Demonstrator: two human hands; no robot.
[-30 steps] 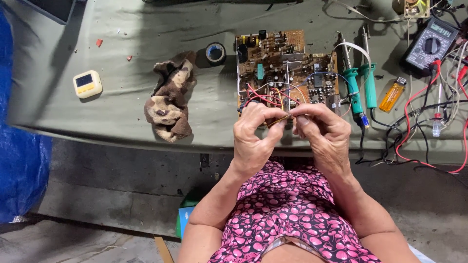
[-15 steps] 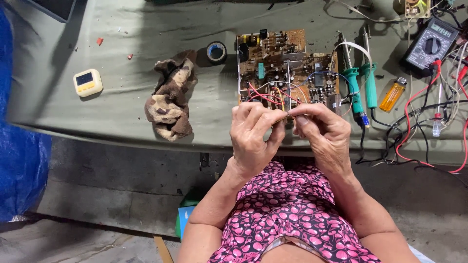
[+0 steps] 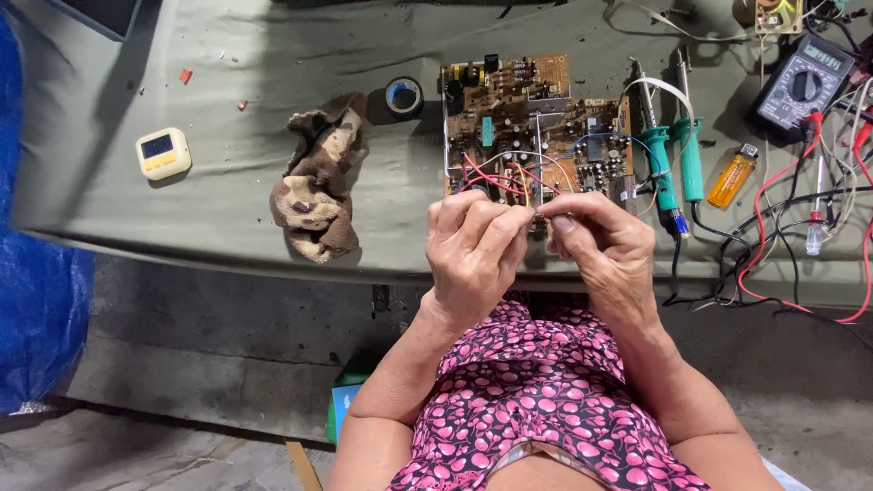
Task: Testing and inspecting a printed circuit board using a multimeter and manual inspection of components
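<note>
Two hands, my left hand point(image 3: 475, 250) and right hand point(image 3: 605, 250), pinch one thin wire point(image 3: 538, 211) lying sideways between them.

A brown circuit board point(image 3: 532, 123) strung with red, yellow and white wires point(image 3: 496, 175) lies on a grey-green table cover point(image 3: 273, 55), beside a brown-and-cream mottled rag point(image 3: 316, 186), two green-handled tools point(image 3: 673, 164), an orange lighter point(image 3: 732, 177) and a yellow timer point(image 3: 163, 152)

Brown rag point(image 3: 316, 186) on grey table point(image 3: 227, 55), tape roll point(image 3: 404, 95), small yellow timer point(image 3: 163, 152), two green-handled tools point(image 3: 677, 164), orange lighter point(image 3: 731, 177), black multimeter point(image 3: 800, 85), blue tarp point(image 3: 36, 309)
</note>
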